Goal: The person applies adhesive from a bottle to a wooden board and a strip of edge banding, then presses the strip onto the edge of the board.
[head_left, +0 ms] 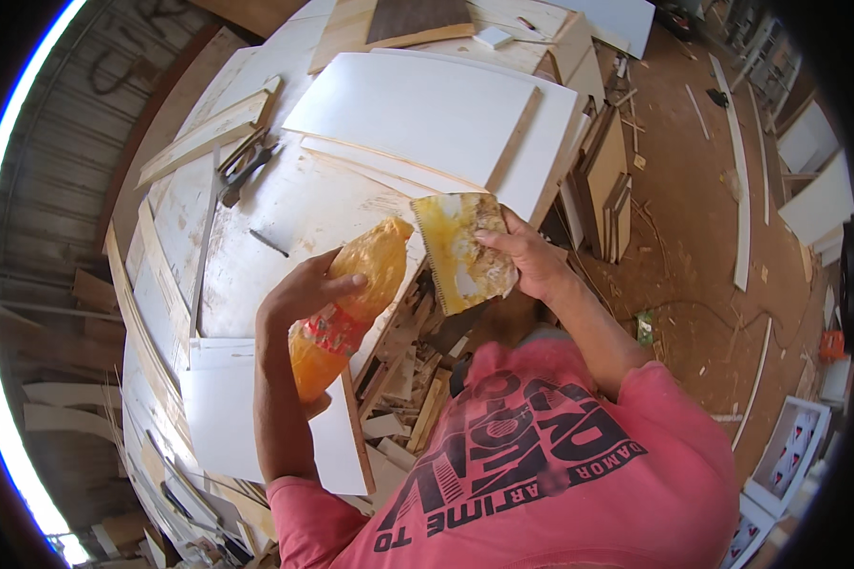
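Note:
My left hand (pixel 299 292) is wrapped round a plastic bottle (pixel 372 267) smeared yellow-orange, with a red label round its middle. The bottle is tilted, its narrow end pointing up and to the right. In my right hand (pixel 533 258) is a flat notched spreader (pixel 455 251), crusted with yellow and whitish residue, a toothed edge on its left side. The thumb presses on its face. A small gap separates the bottle's narrow end from the spreader. Both are held above the near edge of a worktable (pixel 323 223).
White panels (pixel 427 114) and a wood strip (pixel 514 137) lie on the table's far part. A black-handled tool (pixel 247 175) and a thin dark rod (pixel 269 244) rest at left. Wood offcuts (pixel 403 379) are piled below; boards (pixel 605 190) lean at right.

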Demonstrator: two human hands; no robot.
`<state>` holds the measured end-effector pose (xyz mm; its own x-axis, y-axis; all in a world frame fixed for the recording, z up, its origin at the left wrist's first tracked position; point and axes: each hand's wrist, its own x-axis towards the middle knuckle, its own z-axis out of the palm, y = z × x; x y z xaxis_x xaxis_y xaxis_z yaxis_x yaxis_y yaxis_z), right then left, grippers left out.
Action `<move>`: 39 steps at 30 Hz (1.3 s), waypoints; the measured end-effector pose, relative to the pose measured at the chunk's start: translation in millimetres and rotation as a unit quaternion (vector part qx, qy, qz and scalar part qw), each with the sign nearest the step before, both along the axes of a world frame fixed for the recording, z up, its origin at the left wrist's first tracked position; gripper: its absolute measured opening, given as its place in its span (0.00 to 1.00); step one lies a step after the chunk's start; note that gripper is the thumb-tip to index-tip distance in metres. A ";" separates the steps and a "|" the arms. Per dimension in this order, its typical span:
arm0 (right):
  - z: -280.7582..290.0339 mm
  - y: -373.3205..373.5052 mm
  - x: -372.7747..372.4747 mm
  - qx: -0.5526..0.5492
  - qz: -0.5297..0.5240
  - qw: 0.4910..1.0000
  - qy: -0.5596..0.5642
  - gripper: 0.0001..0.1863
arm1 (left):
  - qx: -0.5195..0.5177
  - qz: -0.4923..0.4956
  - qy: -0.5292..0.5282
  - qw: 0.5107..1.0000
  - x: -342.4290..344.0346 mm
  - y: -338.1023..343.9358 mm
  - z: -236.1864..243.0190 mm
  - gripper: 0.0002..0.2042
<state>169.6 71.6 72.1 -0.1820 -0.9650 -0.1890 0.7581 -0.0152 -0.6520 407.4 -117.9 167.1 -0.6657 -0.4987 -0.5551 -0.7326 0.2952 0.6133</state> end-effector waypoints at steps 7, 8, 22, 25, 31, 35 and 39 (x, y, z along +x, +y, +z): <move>-16.6 2.6 10.3 0.025 0.035 0.999 -0.030 0.25 | -0.050 -0.080 -0.165 0.982 -29.6 4.7 33.3 0.32; -19.8 3.6 9.1 0.022 0.028 0.999 -0.037 0.25 | -0.060 -0.091 -0.188 0.976 -36.5 4.3 36.5 0.32; -28.9 3.6 11.5 0.004 0.029 0.996 -0.080 0.25 | -0.112 -0.130 -0.276 0.946 -57.7 -6.8 38.9 0.40; -32.7 2.0 11.8 -0.007 0.032 0.996 -0.084 0.26 | -0.130 -0.141 -0.276 0.942 -58.8 -8.0 38.0 0.40; -38.9 1.2 11.9 0.003 0.041 0.996 -0.084 0.28 | -0.164 -0.167 -0.278 0.932 -67.4 -2.1 44.8 0.35; -37.1 0.5 13.2 0.006 0.040 0.996 -0.083 0.27 | -0.181 -0.159 -0.286 0.927 -72.0 4.5 52.2 0.34; -34.5 1.1 13.8 0.007 0.045 0.995 -0.088 0.27 | -0.193 -0.159 -0.258 0.933 -64.0 -0.6 47.3 0.34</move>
<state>183.4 72.6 37.6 -0.0576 -0.9731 -0.2230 0.8584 0.0658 -0.5087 343.4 -118.5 214.5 -0.5084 -0.5505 -0.6622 -0.7387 0.6740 0.0069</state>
